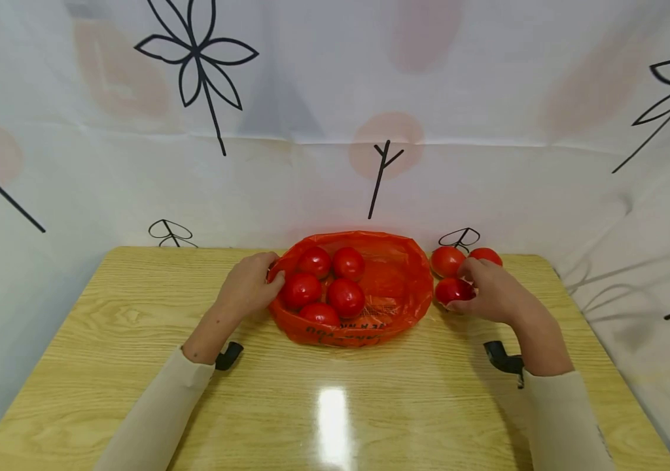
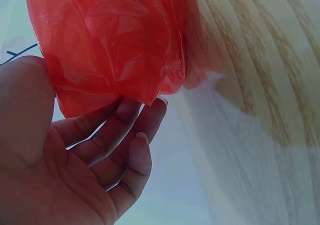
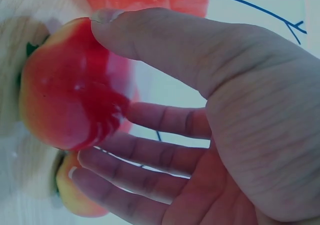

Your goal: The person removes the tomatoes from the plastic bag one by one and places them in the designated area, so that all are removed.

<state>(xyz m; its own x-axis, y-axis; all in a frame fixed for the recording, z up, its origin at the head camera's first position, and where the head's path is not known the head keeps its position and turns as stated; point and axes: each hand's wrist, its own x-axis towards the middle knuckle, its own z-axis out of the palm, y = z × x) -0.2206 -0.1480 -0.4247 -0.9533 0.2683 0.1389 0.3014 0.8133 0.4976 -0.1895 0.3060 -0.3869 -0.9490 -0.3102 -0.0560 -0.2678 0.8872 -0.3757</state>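
A red plastic bag (image 1: pixel 396 278) stands with its mouth spread wide, and several red tomatoes (image 1: pixel 347 297) lie in its left half. At the bag's left rim is my left hand (image 1: pixel 249 286); the thin plastic (image 2: pixel 120 45) runs between its thumb and fingers. My right hand (image 1: pixel 496 291) grips a tomato (image 1: pixel 451 290) just right of the bag, thumb on one side and fingertips on the other. In the right wrist view this tomato (image 3: pixel 70 90) shows a yellowish end with a green leaf. Two more tomatoes, one left (image 1: pixel 447 261) and one right (image 1: pixel 485 256), sit behind it.
The wooden table (image 1: pixel 276 405) has its back edge against a patterned cloth (image 1: pixel 311 183), close behind the bag. Dark curved pieces, a left one (image 1: pixel 229 356) and a right one (image 1: pixel 502 358), stick out beside my wrists.
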